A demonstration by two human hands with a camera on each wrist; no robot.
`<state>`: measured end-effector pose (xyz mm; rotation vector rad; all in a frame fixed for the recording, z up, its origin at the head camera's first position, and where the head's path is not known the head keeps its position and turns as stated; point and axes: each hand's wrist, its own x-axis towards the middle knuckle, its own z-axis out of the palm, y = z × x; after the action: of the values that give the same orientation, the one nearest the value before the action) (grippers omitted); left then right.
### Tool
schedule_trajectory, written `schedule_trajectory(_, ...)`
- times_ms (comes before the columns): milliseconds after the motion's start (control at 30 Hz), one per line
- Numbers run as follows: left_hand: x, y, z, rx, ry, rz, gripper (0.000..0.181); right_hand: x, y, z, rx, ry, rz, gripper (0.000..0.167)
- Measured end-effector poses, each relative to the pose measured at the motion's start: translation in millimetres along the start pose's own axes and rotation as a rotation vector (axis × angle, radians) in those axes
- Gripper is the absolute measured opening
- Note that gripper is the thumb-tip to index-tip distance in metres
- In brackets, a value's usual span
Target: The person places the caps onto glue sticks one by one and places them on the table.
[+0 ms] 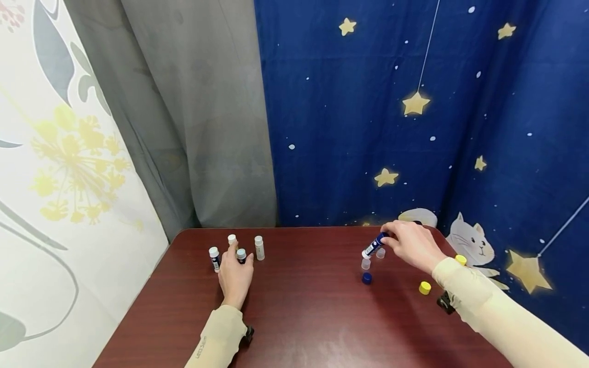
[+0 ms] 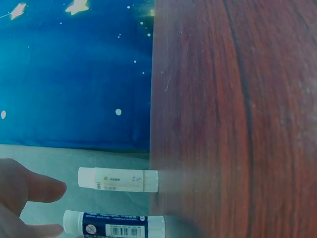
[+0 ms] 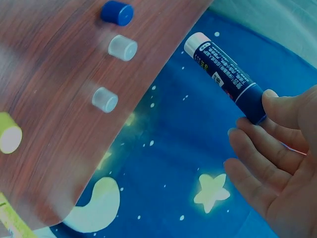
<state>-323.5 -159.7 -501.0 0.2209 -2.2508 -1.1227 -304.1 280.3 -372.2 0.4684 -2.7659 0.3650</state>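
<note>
The right hand (image 1: 411, 243) pinches a blue tube (image 3: 223, 72) by its dark end between thumb and fingers, holding it tilted near two translucent caps (image 3: 123, 47) on the worktop (image 1: 303, 312), while the left hand (image 1: 235, 278) spreads its fingers among upright tubes (image 1: 259, 249).

Behind the reddish-brown wooden table (image 1: 313, 306) there hangs a grey curtain (image 1: 225, 128), and beside it a dark blue curtain (image 1: 340, 112) with yellow stars and a pale cat (image 1: 467, 237). On the left stands a white surface (image 1: 106, 271) with printed flowers, perhaps cloth. Light shines softly on the tabletop.
</note>
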Motion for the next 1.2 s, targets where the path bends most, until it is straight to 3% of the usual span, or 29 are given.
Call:
schedule_trajectory(633, 3.7, -15.5, 4.4, 0.002, -0.023, -0.089, 0.050, -15.1, 38, -19, -0.073, -0.004, -0.011, 0.011)
schedule_trajectory(1200, 3.9, -23.8, 8.0, 0.028, -0.013, -0.076, 0.036, -27.3, 63, -32, -0.100, -0.022, 0.003, 0.014)
